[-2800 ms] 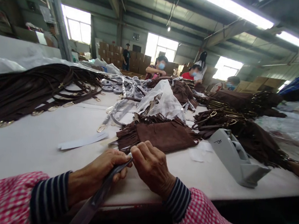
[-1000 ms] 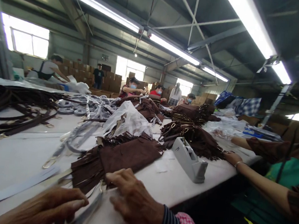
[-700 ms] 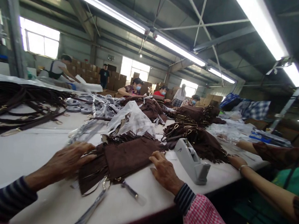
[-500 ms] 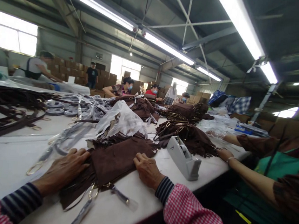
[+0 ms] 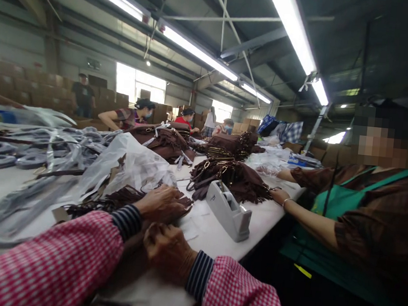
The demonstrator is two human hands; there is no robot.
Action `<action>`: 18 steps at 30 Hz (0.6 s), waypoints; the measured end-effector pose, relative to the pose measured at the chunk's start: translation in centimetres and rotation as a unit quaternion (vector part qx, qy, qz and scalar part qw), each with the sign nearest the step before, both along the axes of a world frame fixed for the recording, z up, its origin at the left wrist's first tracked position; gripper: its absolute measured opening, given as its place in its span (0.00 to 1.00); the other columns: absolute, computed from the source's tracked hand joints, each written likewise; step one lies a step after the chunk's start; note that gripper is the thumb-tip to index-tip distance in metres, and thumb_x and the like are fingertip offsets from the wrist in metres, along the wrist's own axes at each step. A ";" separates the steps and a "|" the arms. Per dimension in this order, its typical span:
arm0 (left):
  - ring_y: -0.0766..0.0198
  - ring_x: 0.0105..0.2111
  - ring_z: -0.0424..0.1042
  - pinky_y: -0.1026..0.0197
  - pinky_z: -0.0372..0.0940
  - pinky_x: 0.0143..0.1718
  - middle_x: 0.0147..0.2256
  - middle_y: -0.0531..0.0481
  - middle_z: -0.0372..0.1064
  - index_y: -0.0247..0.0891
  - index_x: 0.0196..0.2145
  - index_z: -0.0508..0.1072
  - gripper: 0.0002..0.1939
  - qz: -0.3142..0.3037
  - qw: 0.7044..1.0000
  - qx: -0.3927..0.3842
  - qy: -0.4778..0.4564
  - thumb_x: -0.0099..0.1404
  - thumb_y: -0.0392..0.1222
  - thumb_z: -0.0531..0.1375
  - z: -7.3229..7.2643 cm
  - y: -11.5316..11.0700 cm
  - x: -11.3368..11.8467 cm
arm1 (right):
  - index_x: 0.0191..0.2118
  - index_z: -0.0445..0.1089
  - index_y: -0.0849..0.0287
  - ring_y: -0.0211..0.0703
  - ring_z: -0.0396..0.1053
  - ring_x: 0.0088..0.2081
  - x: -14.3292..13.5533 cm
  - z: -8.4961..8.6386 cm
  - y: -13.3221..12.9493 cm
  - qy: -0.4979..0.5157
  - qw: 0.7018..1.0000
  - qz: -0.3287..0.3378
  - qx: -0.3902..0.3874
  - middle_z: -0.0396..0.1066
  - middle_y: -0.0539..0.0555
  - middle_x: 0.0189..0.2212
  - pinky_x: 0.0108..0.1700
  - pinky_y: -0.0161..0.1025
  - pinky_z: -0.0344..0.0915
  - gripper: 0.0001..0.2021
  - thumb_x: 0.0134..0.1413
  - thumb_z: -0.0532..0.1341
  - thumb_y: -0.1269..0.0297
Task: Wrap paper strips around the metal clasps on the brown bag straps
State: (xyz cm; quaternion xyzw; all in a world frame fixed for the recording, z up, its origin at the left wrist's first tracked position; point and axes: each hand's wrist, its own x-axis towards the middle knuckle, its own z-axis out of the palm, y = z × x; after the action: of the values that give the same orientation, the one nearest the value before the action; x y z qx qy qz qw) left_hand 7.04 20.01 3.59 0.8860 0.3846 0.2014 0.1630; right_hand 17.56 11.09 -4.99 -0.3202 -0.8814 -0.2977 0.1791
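Bag (image 5: 131, 252) is on the table (image 5: 172, 292), the brown fringed one, much of it under your left forearm. Its long axis runs near-left to far-right, roughly along that forearm. Left hand (image 5: 159, 202) is back-up over the bag's far-right part, fringe (image 5: 186, 205) showing just past it. Right hand (image 5: 170, 251) is curled at the near edge, closer to you than the left, with the bag to its left. So the left is nearer the far fringe, the right nearer the front edge. Fingertips are hidden or blurred on both, so I can't tell whether either is gripping cloth or only resting. Plastic sheet (image 5: 131, 163) sits just beyond the bag; tape dispenser (image 5: 229, 212) is right of your hands, apart from both.
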 end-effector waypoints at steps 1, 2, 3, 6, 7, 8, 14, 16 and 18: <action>0.46 0.44 0.69 0.53 0.61 0.42 0.38 0.41 0.75 0.38 0.32 0.78 0.14 -0.001 1.000 -0.005 0.002 0.54 0.51 0.65 -0.9 0.5 1.5 | 0.38 0.70 0.64 0.48 0.69 0.34 0.0 -0.5 0.2 -0.003 1.000 0.010 -0.016 0.71 0.60 0.33 0.28 0.40 0.63 0.04 0.60 0.58 0.74; 0.44 0.45 0.68 0.52 0.60 0.43 0.39 0.41 0.74 0.37 0.31 0.78 0.12 -0.003 1.000 -0.015 0.001 0.51 0.48 0.67 -1.7 1.0 2.7 | 0.34 0.70 0.63 0.48 0.69 0.32 0.0 -0.9 0.3 -0.007 0.999 0.015 -0.038 0.71 0.59 0.30 0.27 0.40 0.62 0.04 0.59 0.58 0.73; 0.44 0.44 0.68 0.52 0.60 0.43 0.38 0.41 0.74 0.37 0.29 0.77 0.10 -0.005 1.000 -0.028 -0.003 0.49 0.45 0.67 -2.5 1.4 3.6 | 0.30 0.69 0.61 0.47 0.68 0.30 0.1 -1.1 0.4 -0.011 0.998 0.019 -0.065 0.70 0.57 0.26 0.26 0.39 0.61 0.06 0.59 0.59 0.72; 0.50 0.37 0.70 0.55 0.60 0.40 0.31 0.46 0.73 0.37 0.26 0.76 0.05 -0.029 0.996 -0.083 -0.033 0.48 0.39 0.64 -4.5 2.3 4.6 | 0.29 0.70 0.61 0.45 0.69 0.29 1.0 -0.8 0.1 0.015 0.991 0.028 -0.131 0.72 0.56 0.26 0.27 0.38 0.63 0.06 0.57 0.61 0.69; 0.53 0.35 0.70 0.56 0.60 0.38 0.30 0.48 0.72 0.37 0.27 0.76 0.05 -0.041 0.992 -0.104 -0.052 0.49 0.39 0.63 -5.0 2.4 4.5 | 0.32 0.72 0.61 0.45 0.71 0.32 1.7 -0.4 -0.2 0.053 0.988 0.037 -0.143 0.74 0.56 0.30 0.29 0.37 0.65 0.04 0.56 0.61 0.70; 0.54 0.33 0.70 0.57 0.60 0.37 0.29 0.49 0.72 0.37 0.27 0.76 0.07 -0.054 0.988 -0.125 -0.074 0.51 0.41 0.62 -5.4 2.5 4.3 | 0.35 0.73 0.61 0.44 0.72 0.35 2.6 0.2 -0.5 0.108 0.980 0.048 -0.157 0.75 0.56 0.34 0.33 0.37 0.67 0.04 0.56 0.61 0.72; 0.56 0.37 0.69 0.58 0.62 0.42 0.34 0.47 0.73 0.34 0.36 0.76 0.16 -0.100 0.937 -0.231 -0.244 0.58 0.50 0.61 -7.1 2.1 3.1 | 0.44 0.76 0.60 0.41 0.74 0.38 10.4 3.4 0.7 0.531 0.798 -0.030 -0.283 0.76 0.55 0.38 0.36 0.35 0.70 0.10 0.58 0.59 0.71; 0.55 0.39 0.69 0.57 0.61 0.44 0.36 0.46 0.74 0.34 0.37 0.77 0.16 -0.101 0.917 -0.259 -0.285 0.57 0.50 0.63 -7.1 1.8 3.2 | 0.47 0.73 0.62 0.41 0.74 0.33 12.3 3.8 2.2 0.607 0.707 -0.063 -0.358 0.75 0.57 0.40 0.23 0.31 0.66 0.15 0.54 0.63 0.66; 0.56 0.38 0.68 0.57 0.60 0.44 0.35 0.47 0.74 0.35 0.36 0.78 0.16 -0.102 0.901 -0.282 -0.313 0.55 0.50 0.65 -6.7 1.6 3.3 | 0.50 0.71 0.65 0.40 0.74 0.29 13.1 3.8 3.3 0.634 0.644 -0.055 -0.424 0.74 0.58 0.40 0.17 0.28 0.61 0.21 0.50 0.65 0.63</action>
State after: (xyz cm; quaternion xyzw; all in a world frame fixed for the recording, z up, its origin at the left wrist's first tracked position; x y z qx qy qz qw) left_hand 10.32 21.64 -3.13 0.7284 0.2623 0.3342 0.5376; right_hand 30.63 14.41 -1.17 -0.5196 -0.5629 0.3750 0.5220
